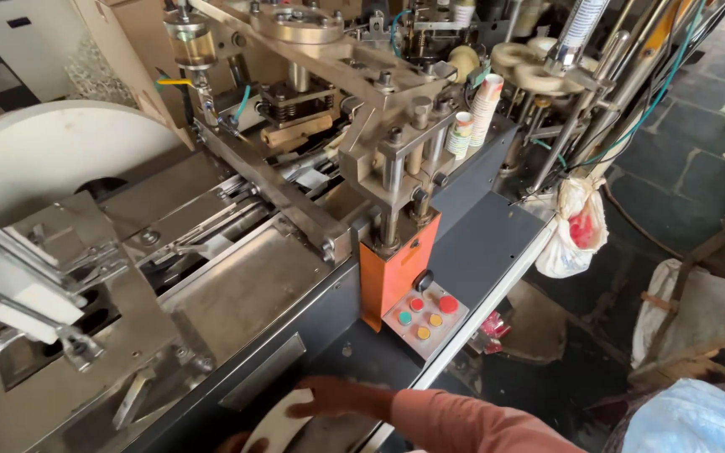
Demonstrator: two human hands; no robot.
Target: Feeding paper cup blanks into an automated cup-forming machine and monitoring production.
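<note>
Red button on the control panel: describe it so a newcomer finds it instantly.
Start at the orange housing on the machine's front edge. Just below it a small grey panel carries a cluster of round buttons. The red button is the largest, at the panel's upper right; the others are smaller, coloured yellow, teal and red.

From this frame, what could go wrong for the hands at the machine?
1. The right hand presses a curved white paper blank at the machine's dark front edge; the blank might crease or slip off.
2. The sleeve is close below the button panel and could brush a button.
</note>
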